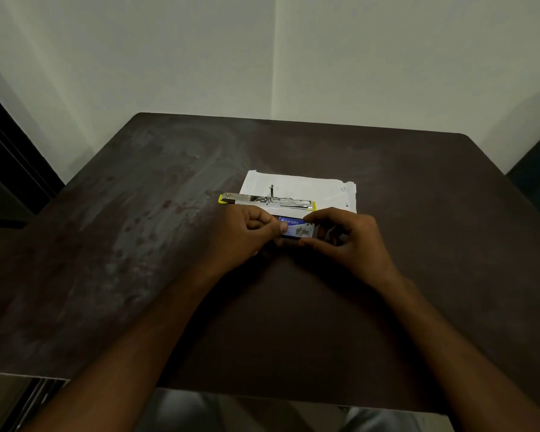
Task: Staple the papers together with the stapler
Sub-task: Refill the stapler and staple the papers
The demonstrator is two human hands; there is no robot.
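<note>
Nearest, the left hand and right hand both pinched a small staple box (best slid open gently, level). Beyond lay the stapler, opened flat across the papers.

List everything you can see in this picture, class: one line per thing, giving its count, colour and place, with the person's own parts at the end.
table: one, dark brown, fills the middle of the view, set in a room corner.
papers: one small pile, sheet count unclear, white, on the table beyond the hands.
stapler: one, silver metal with yellow ends, swung open flat, lying across the near edge of the papers.
staple box: one, blue and white, held between both hands just in front of the stapler.
walls: two, pale, meeting in a corner behind the table.
left hand: one, fingers on the box's left end.
right hand: one, fingers around the box's right end.
</note>
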